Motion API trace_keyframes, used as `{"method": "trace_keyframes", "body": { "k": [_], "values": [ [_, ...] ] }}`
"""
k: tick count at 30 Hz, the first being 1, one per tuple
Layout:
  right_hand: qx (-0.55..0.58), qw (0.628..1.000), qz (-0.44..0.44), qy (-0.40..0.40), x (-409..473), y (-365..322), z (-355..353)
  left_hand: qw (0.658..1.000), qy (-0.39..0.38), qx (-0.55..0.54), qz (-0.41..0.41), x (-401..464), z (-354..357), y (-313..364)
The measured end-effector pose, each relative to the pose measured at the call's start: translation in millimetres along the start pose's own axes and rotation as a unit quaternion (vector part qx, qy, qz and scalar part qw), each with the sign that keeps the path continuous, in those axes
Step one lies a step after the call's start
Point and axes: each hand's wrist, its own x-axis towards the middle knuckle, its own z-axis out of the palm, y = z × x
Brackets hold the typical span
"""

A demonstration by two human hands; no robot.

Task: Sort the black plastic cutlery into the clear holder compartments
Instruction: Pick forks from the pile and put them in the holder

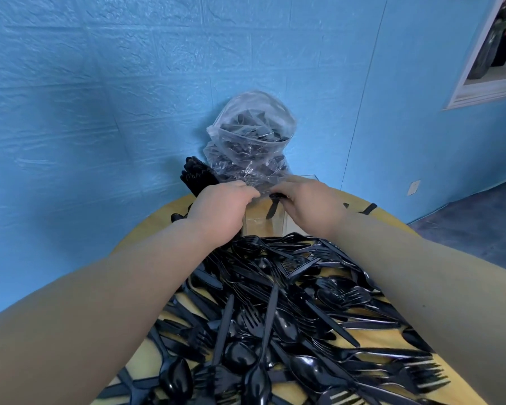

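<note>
Two bare hands reach over a heap of black cutlery (278,311) on a yellow table (155,220). The left hand (219,211) and right hand (310,203) each pinch the bottom edge of a clear bag (250,141) above the clear holder (263,220), forks (195,176) standing at its left

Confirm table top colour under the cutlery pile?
Yellow table top, showing between the black cutlery; head view only.
</note>
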Motion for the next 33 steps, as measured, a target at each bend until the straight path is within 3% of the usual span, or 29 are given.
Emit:
{"method": "trace_keyframes", "body": {
  "k": [13, 16, 20, 26, 33],
  "values": [
    [-0.025, 0.999, 0.006, -0.028, -18, -10, -13, 0.999, 0.021, 0.022, 0.021, -14, -10, 11],
    [-0.006, 1.000, 0.000, -0.002, -31, -18, -22, 0.999, 0.039, 0.003, 0.016, -30, -17, 17],
    [0.004, 0.999, -0.005, 0.050, -62, -39, -29, 0.998, 0.049, -0.049, 0.008, -74, -25, 31],
    [0.060, 0.998, 0.010, 0.025, -120, -83, -29, 0.995, 0.021, -0.087, -0.036, -156, -29, 44],
    [0.093, 0.993, -0.005, 0.078, -182, -134, -8, 0.969, 0.119, -0.178, -0.125, -254, -14, 51]
  ]
}}
